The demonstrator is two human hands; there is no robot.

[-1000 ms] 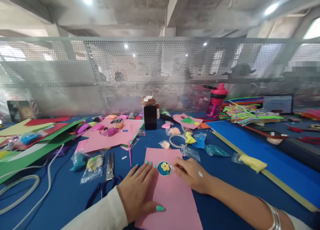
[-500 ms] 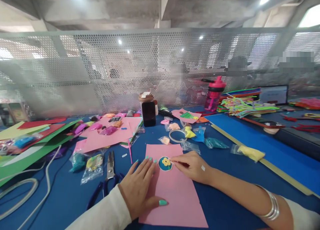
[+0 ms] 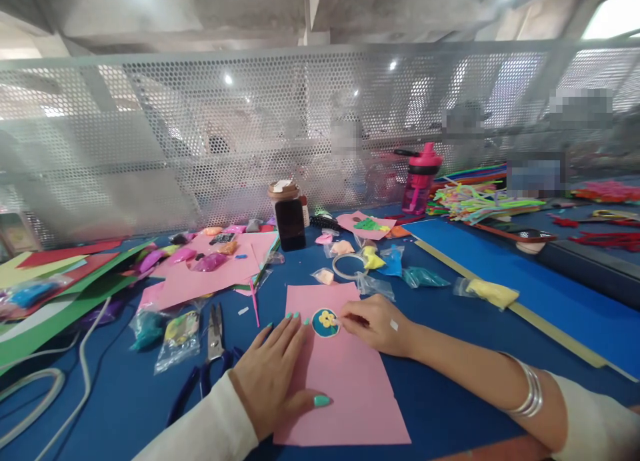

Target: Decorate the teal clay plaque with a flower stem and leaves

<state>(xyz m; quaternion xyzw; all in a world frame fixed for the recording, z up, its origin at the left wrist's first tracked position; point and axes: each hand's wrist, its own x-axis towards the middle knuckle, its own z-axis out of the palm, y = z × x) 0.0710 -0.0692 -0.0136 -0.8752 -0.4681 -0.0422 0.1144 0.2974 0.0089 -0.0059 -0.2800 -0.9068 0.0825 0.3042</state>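
A pink sheet of paper (image 3: 350,387) lies in front of me, bearing a small round blue disc (image 3: 319,325) with a pale rim. A yellow clay flower (image 3: 327,317) with a bit of green sits on the disc. My left hand (image 3: 277,374) rests flat across the sheet's left side, fingers stretched out and thumb spread. At the disc's right edge, the fingertips of my right hand (image 3: 375,324) are pinched together by the flower. Whatever is between them is too small to make out.
Dark-handled scissors (image 3: 215,341) lie left of my left hand. Beyond the sheet are bags of clay (image 3: 393,259), a tape ring (image 3: 349,266) and a dark-fronted cup (image 3: 290,221). A pink bottle (image 3: 420,181) stands by pipe cleaners (image 3: 475,201). Cables (image 3: 87,361) run at left.
The view has shifted slightly, so everything sits a little further left and up. My right fingertips stay pinched at the disc's right side; my left hand remains flat on the sheet.
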